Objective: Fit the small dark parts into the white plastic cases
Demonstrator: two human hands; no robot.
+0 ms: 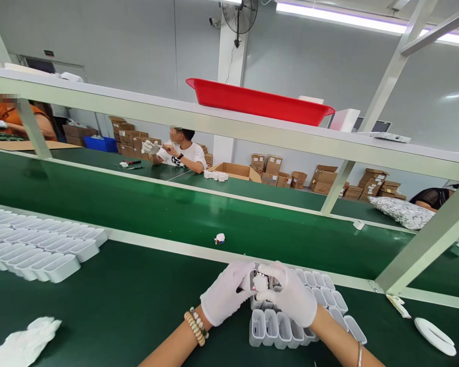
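Both my hands wear white gloves and come together just right of the middle. Between the fingertips of my left hand and my right hand is a small white electronic part with a dark edge and tiny coloured bits. The gloves cover its sides, so its full shape is hidden. Below and behind the hands stand rows of open, pale plastic cases, partly covered by my right hand and forearm. A similar small white part lies farther off on the green belt.
More pale cases fill the left side. A white glove lies at lower left, a white oval ring at right. A slanted post and a shelf with a red tray stand ahead. A co-worker sits beyond the belt.
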